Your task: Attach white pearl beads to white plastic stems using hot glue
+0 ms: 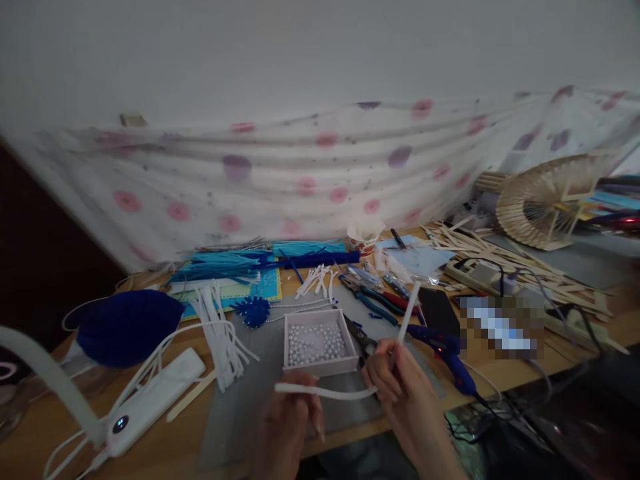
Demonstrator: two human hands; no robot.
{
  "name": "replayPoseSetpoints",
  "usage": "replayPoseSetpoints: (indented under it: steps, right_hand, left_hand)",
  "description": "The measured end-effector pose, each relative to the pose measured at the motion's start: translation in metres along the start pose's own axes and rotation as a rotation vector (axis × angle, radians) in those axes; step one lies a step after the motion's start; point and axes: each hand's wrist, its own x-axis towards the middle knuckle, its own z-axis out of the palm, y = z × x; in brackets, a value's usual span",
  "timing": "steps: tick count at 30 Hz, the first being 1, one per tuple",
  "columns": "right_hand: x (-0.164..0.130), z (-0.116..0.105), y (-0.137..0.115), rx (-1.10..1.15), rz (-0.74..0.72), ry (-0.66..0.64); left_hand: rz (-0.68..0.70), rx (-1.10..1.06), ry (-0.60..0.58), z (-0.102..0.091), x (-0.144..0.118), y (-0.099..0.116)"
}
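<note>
While left hand point(290, 417) pinches flat white strip point(325, 392), right hand point(395, 387) grips thin white stick point(407, 313).

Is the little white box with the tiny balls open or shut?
Open. The white box has no lid on it, so the pile of small pearl beads inside shows plainly from above.
</note>
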Motion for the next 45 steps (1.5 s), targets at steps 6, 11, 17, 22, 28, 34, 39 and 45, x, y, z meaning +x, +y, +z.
replayPoseSetpoints:
  steps: [6, 11, 17, 22, 28, 34, 39, 45]
  right_hand:
    - [-0.015, -0.005, -0.008, -0.393, 0.111, -0.152]
    - [-0.022, 0.003, -0.018, -0.708, 0.035, -0.183]
    - [-0.022, 0.006, -0.022, -0.812, 0.038, -0.228]
    - [-0.021, 0.005, -0.023, -0.847, 0.049, -0.263]
    - [-0.020, 0.002, -0.019, -0.838, 0.060, -0.265]
    - [-0.018, -0.012, -0.003, -0.693, 0.100, -0.243]
    - [-0.012, -0.026, 0.007, -0.459, 0.170, -0.330]
    - [-0.008, -0.019, 0.007, -0.281, 0.103, -0.279]
  left_hand:
    - [0.253, 0.194, 0.234, 0.045, 0.006, 0.017]
    - [0.314, 0.266, 0.125, 0.066, 0.014, 0.026]
    - [0.383, 0.318, 0.022, 0.069, 0.015, 0.025]
    - [0.371, 0.303, -0.007, 0.064, 0.017, 0.025]
    - [0.371, 0.308, -0.009, 0.064, 0.018, 0.025]
    - [0.325, 0.160, 0.018, 0.062, 0.020, 0.028]
    - [0.381, -0.002, 0.129, 0.051, 0.022, 0.030]
    - [0.409, -0.254, 0.283, 0.047, 0.023, 0.038]
